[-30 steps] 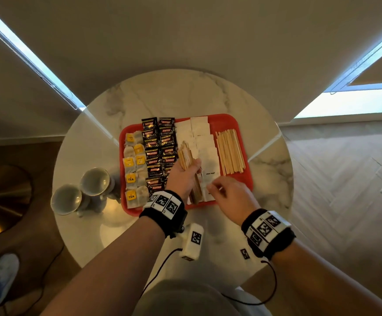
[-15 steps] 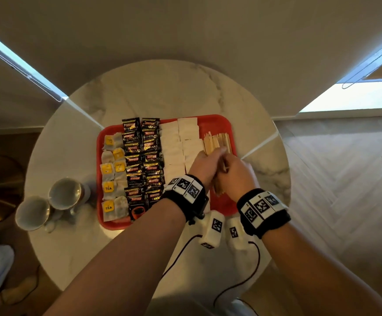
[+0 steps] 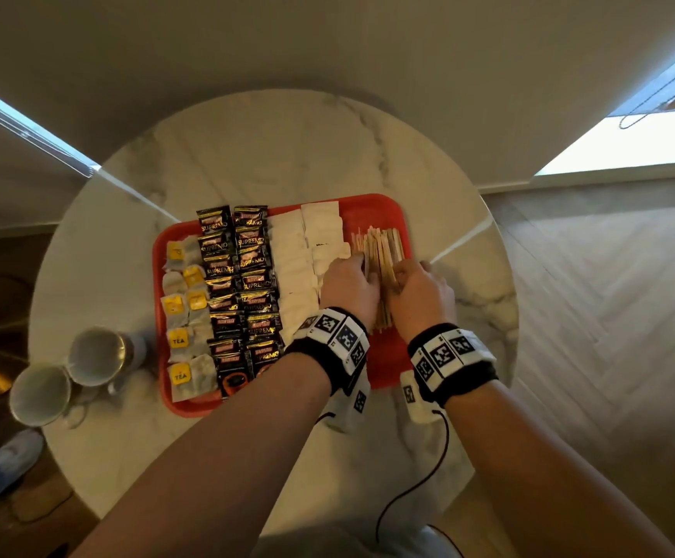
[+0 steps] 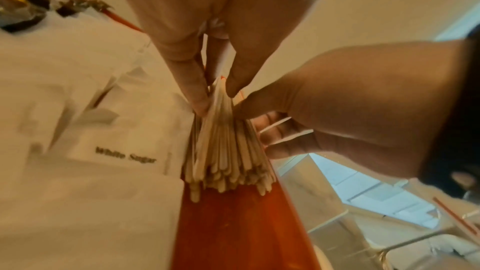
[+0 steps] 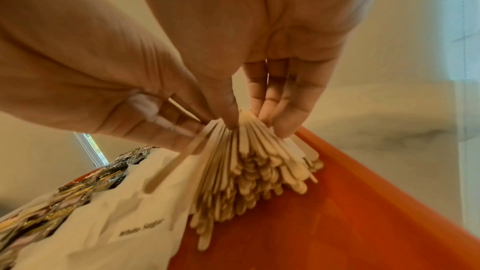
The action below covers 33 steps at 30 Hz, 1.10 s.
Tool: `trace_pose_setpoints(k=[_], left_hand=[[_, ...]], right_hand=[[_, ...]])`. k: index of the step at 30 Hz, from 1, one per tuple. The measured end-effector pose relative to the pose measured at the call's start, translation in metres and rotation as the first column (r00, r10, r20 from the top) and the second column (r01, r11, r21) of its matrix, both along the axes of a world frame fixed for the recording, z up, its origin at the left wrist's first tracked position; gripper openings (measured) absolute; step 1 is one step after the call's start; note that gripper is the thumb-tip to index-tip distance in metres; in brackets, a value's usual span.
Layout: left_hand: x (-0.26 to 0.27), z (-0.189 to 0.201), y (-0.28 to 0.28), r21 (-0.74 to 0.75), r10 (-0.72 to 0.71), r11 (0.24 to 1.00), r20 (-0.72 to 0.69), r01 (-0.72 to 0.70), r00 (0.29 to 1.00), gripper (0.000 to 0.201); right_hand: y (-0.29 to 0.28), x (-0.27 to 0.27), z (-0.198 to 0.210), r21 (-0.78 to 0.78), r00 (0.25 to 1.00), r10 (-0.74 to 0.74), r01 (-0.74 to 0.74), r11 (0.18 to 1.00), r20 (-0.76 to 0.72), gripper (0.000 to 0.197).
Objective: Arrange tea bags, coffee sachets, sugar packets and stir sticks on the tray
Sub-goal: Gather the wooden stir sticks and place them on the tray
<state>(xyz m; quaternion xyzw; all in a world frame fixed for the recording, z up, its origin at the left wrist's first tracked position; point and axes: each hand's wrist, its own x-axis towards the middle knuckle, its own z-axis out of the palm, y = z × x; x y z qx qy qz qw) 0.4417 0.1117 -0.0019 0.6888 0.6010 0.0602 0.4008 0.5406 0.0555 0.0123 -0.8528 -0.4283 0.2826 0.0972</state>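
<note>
On red tray (image 3: 372, 368), right column: wooden stir sticks (image 3: 382, 251) bundled, pinched between fingers of left hand (image 3: 350, 285) and right hand (image 3: 422, 294). Risks judged: one stick splayed over white sugar packets (image 3: 291, 271); uneven squeeze likely to fan bundle, disturb packets. Round marble tabletop (image 3: 247, 155); two cups (image 3: 66, 372) beside tray; herringbone wood floor (image 3: 609, 316); window light at corners.
</note>
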Motion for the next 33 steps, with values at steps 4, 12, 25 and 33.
trace_pose_setpoints(k=[4,12,25,33], left_hand=[[-0.005,-0.003,0.002,0.045,-0.029,0.999,-0.042,0.031,0.999,0.025],[-0.007,-0.012,0.003,0.025,0.021,0.999,-0.017,-0.021,1.000,0.041],[0.003,0.001,0.032,0.238,-0.097,0.969,0.124,0.065,0.988,0.019],[0.022,-0.013,0.050,0.155,-0.381,0.903,-0.146,0.401,0.913,0.061]], right_hand=[[-0.002,-0.001,-0.002,0.031,1.000,-0.019,0.020,0.999,-0.015,0.040],[-0.003,0.002,-0.004,0.076,0.999,-0.031,0.032,0.997,-0.020,0.039],[-0.011,0.012,-0.016,0.128,0.998,0.013,-0.005,0.992,-0.061,0.041],[-0.038,0.019,-0.006,0.231,0.997,0.072,-0.060,0.971,-0.041,0.029]])
